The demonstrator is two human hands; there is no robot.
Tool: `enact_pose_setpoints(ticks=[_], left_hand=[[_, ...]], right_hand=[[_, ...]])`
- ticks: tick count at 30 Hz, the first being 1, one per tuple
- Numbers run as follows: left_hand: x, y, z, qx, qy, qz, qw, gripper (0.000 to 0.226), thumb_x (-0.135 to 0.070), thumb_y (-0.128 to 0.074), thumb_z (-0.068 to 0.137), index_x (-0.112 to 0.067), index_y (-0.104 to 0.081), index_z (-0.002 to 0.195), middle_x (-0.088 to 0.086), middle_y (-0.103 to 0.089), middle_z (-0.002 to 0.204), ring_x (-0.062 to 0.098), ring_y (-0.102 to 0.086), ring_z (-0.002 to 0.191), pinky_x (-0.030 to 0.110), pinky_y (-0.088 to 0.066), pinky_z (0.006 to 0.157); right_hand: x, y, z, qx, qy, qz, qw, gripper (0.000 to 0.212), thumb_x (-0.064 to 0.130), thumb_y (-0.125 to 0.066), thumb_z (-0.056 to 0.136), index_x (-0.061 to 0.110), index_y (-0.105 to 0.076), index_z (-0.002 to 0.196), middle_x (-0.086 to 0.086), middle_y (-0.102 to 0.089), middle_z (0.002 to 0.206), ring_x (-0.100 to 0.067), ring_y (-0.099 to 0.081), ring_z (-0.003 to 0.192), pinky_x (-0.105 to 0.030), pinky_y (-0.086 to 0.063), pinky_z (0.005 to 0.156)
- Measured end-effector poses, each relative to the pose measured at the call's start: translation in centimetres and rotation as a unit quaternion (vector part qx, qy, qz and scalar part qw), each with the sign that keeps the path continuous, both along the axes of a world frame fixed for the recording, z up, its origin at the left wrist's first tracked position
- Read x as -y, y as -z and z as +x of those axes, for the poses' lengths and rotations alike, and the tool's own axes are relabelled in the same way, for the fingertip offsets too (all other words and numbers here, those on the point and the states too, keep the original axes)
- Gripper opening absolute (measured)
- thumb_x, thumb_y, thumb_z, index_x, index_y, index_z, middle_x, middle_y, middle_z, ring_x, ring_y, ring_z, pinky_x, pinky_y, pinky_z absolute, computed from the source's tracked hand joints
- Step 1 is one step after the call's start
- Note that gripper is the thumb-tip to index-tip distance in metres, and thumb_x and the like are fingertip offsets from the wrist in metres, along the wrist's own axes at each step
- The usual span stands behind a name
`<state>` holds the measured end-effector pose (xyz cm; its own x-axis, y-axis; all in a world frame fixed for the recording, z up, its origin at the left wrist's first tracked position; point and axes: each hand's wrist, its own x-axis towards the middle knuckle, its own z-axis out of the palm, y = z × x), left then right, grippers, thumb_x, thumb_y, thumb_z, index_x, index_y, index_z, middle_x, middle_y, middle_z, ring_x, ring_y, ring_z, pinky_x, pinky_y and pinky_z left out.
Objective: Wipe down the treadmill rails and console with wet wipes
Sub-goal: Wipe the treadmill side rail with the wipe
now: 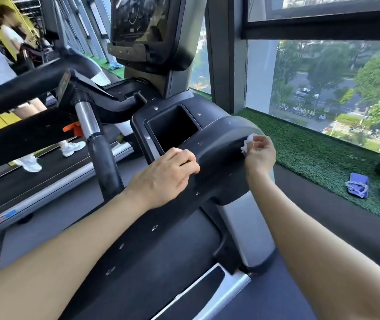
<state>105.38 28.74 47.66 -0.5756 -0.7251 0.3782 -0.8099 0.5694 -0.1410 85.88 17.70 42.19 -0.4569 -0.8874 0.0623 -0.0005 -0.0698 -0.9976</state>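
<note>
While steadying on the console housing, left hand is resting, fingers curled, grasping nothing; right hand is pinching a wet wipe at its fingertips, pressing it against the housing's outer edge.

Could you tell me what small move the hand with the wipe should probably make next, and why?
Probably drag the wet wipe leftward over the console's rounded housing toward the cup recess. The right hand pinches it at the housing's right edge, and the left hand already rests on the console, steadying it.
</note>
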Motion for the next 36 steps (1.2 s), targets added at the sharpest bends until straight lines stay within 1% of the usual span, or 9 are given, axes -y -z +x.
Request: enact_pose_setpoints(ticks=[2, 6, 10, 14, 16, 22, 26, 31, 36], left_hand=[[0.1, 0.1, 0.1, -0.001, 0.002, -0.007, 1.000, 0.019, -0.007, -0.053, 0.088, -0.014, -0.062, 0.104, -0.002, -0.051, 0.104, 0.017, -0.043, 0.097, 0.026, -0.039, 0.088], [0.1, 0.0, 0.1, 0.003, 0.007, -0.011, 1.000, 0.022, -0.012, -0.047, 0.090, -0.013, -0.061, 0.106, -0.001, -0.051, 0.104, 0.018, -0.044, 0.096, 0.026, -0.040, 0.086], [0.0, 0.0, 0.1, 0.001, 0.000, -0.002, 1.000, 0.023, -0.015, -0.043, 0.092, -0.014, -0.062, 0.105, -0.002, -0.051, 0.104, 0.017, -0.044, 0.097, 0.026, -0.041, 0.086], [-0.2, -0.2, 0.0, -0.005, -0.009, 0.013, 1.000, 0.027, -0.018, -0.037, 0.091, -0.016, -0.061, 0.104, -0.004, -0.050, 0.105, 0.015, -0.044, 0.098, 0.026, -0.043, 0.086], [-0.2, -0.2, 0.0, -0.007, -0.009, 0.011, 1.000, 0.026, -0.018, -0.038, 0.091, -0.016, -0.061, 0.103, -0.004, -0.050, 0.104, 0.015, -0.044, 0.098, 0.027, -0.043, 0.085], [-0.2, -0.2, 0.0, -0.006, -0.002, 0.002, 1.000, 0.019, -0.011, -0.051, 0.089, -0.014, -0.062, 0.104, -0.001, -0.053, 0.104, 0.018, -0.045, 0.096, 0.033, -0.048, 0.082], [-0.1, -0.1, 0.1, -0.011, -0.001, 0.002, 1.000, 0.023, -0.016, -0.043, 0.091, -0.014, -0.062, 0.104, -0.004, -0.051, 0.104, 0.017, -0.045, 0.095, 0.034, -0.049, 0.080], [-0.1, -0.1, 0.0, -0.012, -0.002, 0.006, 1.000, 0.025, -0.017, -0.040, 0.090, -0.015, -0.061, 0.103, -0.004, -0.051, 0.103, 0.015, -0.044, 0.095, 0.033, -0.049, 0.078], [-0.1, -0.1, 0.0, -0.010, 0.000, 0.003, 1.000, 0.020, -0.011, -0.049, 0.090, -0.014, -0.062, 0.104, -0.002, -0.052, 0.104, 0.017, -0.045, 0.096, 0.032, -0.048, 0.082]], right_hand=[[-1.7, -0.4, 1.4, 0.012, -0.005, -0.013, 1.000, 0.011, 0.006, -0.053, 0.093, 0.016, -0.053, 0.089, 0.006, -0.053, 0.073, 0.005, -0.054, 0.051, -0.013, -0.040, 0.061], [-8.6, 0.2, 5.8, -0.081, -0.112, -0.136, 0.981, 0.017, -0.002, -0.051, 0.092, 0.011, -0.061, 0.090, 0.008, -0.049, 0.089, 0.004, -0.053, 0.070, -0.004, -0.036, 0.066], [-4.7, -0.2, 3.7, -0.081, -0.065, -0.136, 0.985, 0.016, -0.001, -0.052, 0.091, 0.006, -0.064, 0.100, -0.004, -0.052, 0.096, -0.006, -0.057, 0.077, -0.009, -0.036, 0.068], [0.9, -0.6, -0.2, 0.060, -0.002, -0.037, 0.997, 0.019, 0.008, -0.054, 0.095, 0.001, -0.063, 0.110, -0.013, -0.058, 0.093, 0.013, -0.052, 0.049, -0.002, -0.035, 0.054], [0.3, -0.5, 0.2, 0.064, 0.013, -0.029, 0.997, 0.019, 0.010, -0.053, 0.096, 0.004, -0.063, 0.111, -0.012, -0.059, 0.100, 0.017, -0.051, 0.052, 0.000, -0.034, 0.057], [-6.9, -0.6, 5.5, -0.068, -0.087, -0.191, 0.975, 0.026, -0.004, -0.054, 0.090, 0.003, -0.067, 0.111, -0.003, -0.052, 0.099, 0.012, -0.052, 0.083, 0.001, -0.033, 0.073], [-1.6, -1.4, 2.3, 0.043, -0.024, -0.118, 0.992, 0.020, 0.004, -0.052, 0.095, -0.001, -0.068, 0.107, 0.006, -0.044, 0.082, 0.013, -0.050, 0.064, 0.001, -0.033, 0.067], [1.5, -0.7, -0.2, 0.086, 0.023, -0.017, 0.996, 0.025, 0.008, -0.049, 0.098, -0.003, -0.064, 0.114, -0.004, -0.041, 0.098, 0.003, -0.045, 0.062, 0.002, -0.033, 0.063], [-5.8, 0.8, 5.5, -0.104, -0.057, -0.212, 0.970, 0.041, -0.003, -0.047, 0.092, 0.011, -0.058, 0.129, 0.001, -0.037, 0.096, 0.005, -0.044, 0.070, -0.004, -0.034, 0.077]])
